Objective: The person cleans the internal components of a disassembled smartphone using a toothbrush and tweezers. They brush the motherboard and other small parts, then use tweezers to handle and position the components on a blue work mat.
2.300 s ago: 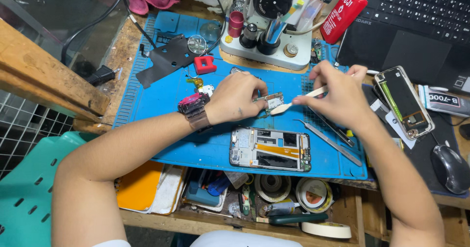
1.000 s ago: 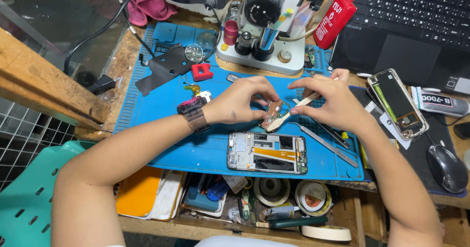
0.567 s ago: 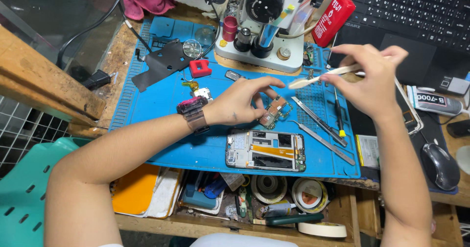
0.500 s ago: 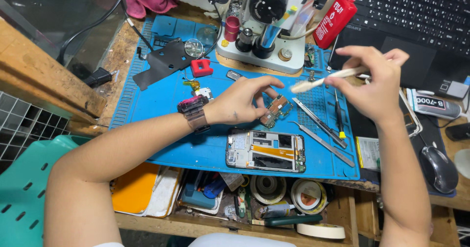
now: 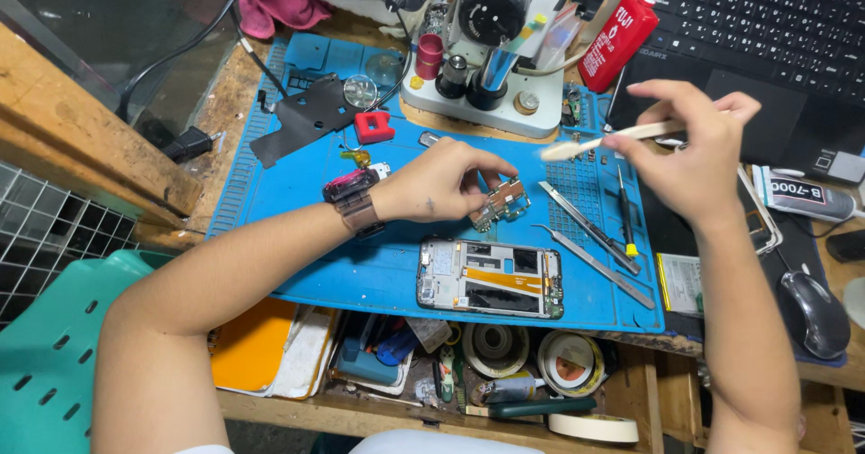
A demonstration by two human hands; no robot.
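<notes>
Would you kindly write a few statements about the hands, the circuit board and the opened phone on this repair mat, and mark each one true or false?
1. The left hand holds a small circuit board over the blue mat. True.
2. The right hand holds a screwdriver. False: it holds a pale brush, raised above the mat.
3. The opened phone lies flat near the mat's front edge. True.
4. The brush tip touches the circuit board. False: it is apart from the board, further from the person.
5. The left wrist is bare. False: it wears a watch.
</notes>
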